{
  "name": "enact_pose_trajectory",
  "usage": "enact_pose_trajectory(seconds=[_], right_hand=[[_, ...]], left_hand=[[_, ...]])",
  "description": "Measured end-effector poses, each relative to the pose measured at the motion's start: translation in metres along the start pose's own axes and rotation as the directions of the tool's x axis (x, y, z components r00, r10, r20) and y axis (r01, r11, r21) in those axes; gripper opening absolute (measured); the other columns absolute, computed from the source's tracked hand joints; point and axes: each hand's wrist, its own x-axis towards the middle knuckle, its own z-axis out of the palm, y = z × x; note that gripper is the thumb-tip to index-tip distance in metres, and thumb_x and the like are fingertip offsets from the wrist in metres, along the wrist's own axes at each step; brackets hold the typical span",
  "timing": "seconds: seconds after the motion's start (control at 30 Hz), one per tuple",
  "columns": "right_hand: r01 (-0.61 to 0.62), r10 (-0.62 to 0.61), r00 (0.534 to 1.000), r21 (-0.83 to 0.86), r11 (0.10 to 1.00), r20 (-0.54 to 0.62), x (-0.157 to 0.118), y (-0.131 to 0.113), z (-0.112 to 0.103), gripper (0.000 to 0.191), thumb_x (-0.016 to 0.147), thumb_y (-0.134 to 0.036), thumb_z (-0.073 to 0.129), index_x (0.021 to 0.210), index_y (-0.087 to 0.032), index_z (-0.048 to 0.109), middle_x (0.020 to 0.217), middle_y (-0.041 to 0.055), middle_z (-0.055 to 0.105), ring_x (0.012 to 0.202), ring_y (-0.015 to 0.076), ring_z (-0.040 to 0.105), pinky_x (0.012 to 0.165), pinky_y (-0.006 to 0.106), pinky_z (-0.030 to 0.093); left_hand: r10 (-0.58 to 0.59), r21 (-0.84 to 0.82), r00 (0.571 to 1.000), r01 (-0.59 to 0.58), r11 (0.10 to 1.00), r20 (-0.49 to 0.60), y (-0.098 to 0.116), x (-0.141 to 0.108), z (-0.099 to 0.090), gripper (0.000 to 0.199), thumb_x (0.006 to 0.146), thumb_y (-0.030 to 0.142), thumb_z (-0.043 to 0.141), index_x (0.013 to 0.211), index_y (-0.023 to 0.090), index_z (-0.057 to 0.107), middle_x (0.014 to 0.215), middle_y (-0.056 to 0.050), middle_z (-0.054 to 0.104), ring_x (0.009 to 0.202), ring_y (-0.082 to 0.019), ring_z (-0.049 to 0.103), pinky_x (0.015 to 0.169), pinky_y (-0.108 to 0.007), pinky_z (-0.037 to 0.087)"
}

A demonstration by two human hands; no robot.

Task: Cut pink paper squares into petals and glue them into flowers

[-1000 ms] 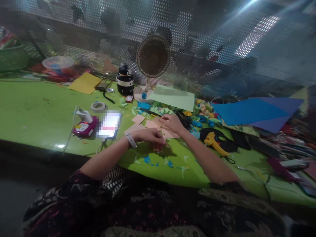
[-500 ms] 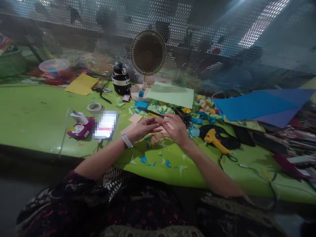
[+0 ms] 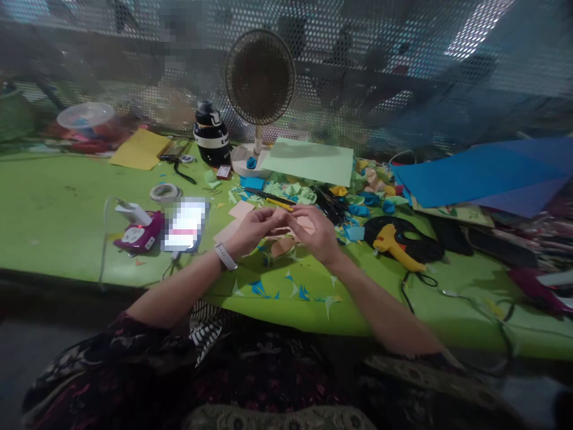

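- Left hand [image 3: 253, 232] and right hand [image 3: 316, 234] meet at their fingertips, pinching a small peach paper piece [image 3: 281, 213] between them; I judge the light grip suits something so thin.
- Below them I see a curved peach cutout [image 3: 282, 246] above the glossy green table [image 3: 85, 209]; flat peach paper [image 3: 242, 209] lies beside the left hand, presumably for easy reach.
- Nearer the edge, pointed blue scraps [image 3: 258, 289] lie scattered.
- Beyond the hands, I make out crumpled paper bits [image 3: 304, 194].
- Rightward, a yellow glue gun [image 3: 396, 246] rests on black material [image 3: 430, 248], perhaps shielding the tabletop.
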Motion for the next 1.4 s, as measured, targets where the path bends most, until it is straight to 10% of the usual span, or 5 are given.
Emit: enact_pose_trajectory(seconds=[0.93, 1.4], right_hand=[[-0.29, 0.303, 0.952, 0.185, 0.939, -0.041, 0.0, -0.003, -0.005, 0.027, 0.089, -0.049, 0.061, 0.089, -0.022, 0.062, 0.093, 0.0067, 0.068, 0.087, 0.0203, 0.066, 0.08, 0.035, 0.056], [-0.54, 0.438, 0.838, 0.375, 0.754, 0.326, 0.002, -0.017, 0.007, 0.048, 0.08, -0.066, 0.063, 0.074, -0.018, 0.063, 0.072, 0.0035, 0.066, 0.065, 0.0156, 0.06, 0.063, 0.03, 0.05]], left_hand=[[0.067, -0.01, 0.996, -0.068, 0.998, -0.066, 0.001, 0.001, 0.002, 0.032, 0.074, 0.044, 0.081, 0.087, 0.016, 0.073, 0.085, -0.002, 0.07, 0.077, -0.01, 0.066, 0.084, -0.029, 0.055], [0.147, 0.03, 0.982, -0.145, 0.989, -0.115, -0.005, 0.002, 0.002, 0.048, 0.077, 0.036, 0.08, 0.12, 0.02, 0.069, 0.087, 0.0, 0.074, 0.075, -0.009, 0.065, 0.074, -0.023, 0.051]])
